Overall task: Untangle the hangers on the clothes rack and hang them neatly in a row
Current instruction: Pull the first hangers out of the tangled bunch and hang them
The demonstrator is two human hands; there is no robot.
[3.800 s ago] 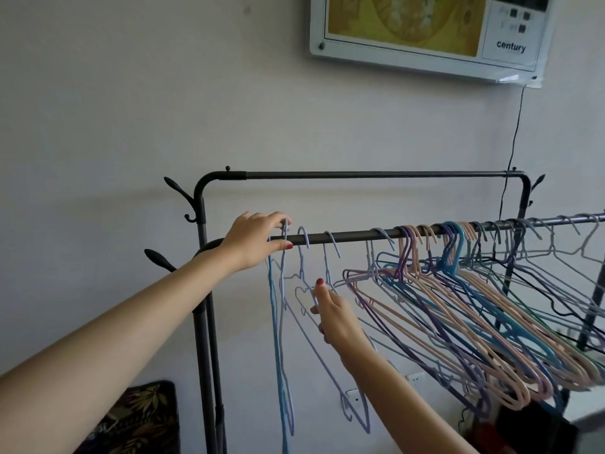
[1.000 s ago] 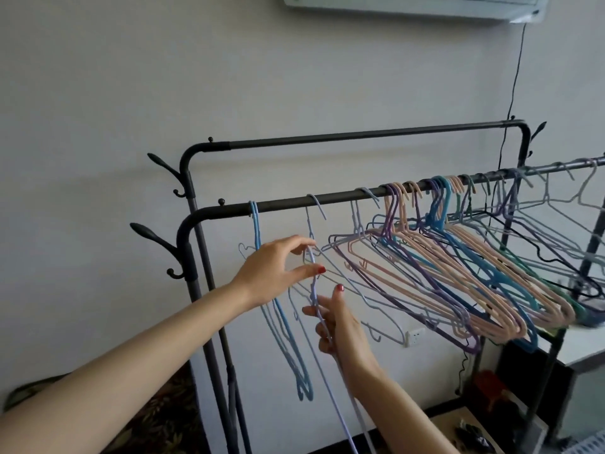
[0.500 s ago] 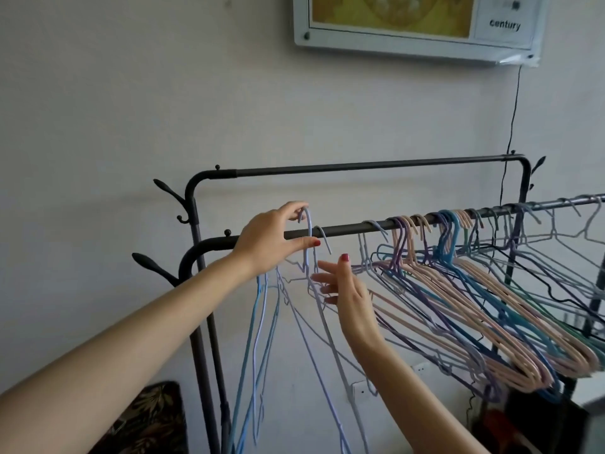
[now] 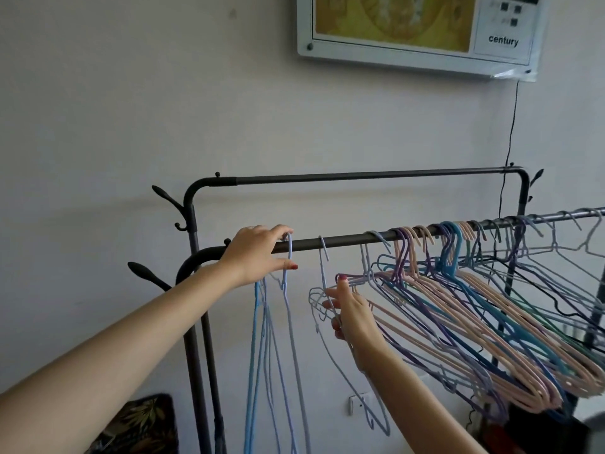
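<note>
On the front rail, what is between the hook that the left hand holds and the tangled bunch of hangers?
In the head view, one lavender hanger hooks there alone, with bare front rail on either side.

A white-framed panel (image 4: 415,31) is mounted on the wall (image 4: 114,109) at 1 o'clock, cut off by the top edge. A yellow picture is shown on its left part, and the word "century" is printed on its right part below small dark squares. A thin black cord (image 4: 511,126) is hung from the panel's lower right corner and run down the wall. A white socket (image 4: 359,403) is fixed low on the wall at 6 o'clock. A dark cushion (image 4: 144,424) with a leaf pattern is seen at 7 o'clock, at the bottom edge. Dark, blurred objects at 5 o'clock cannot be told apart.
</note>
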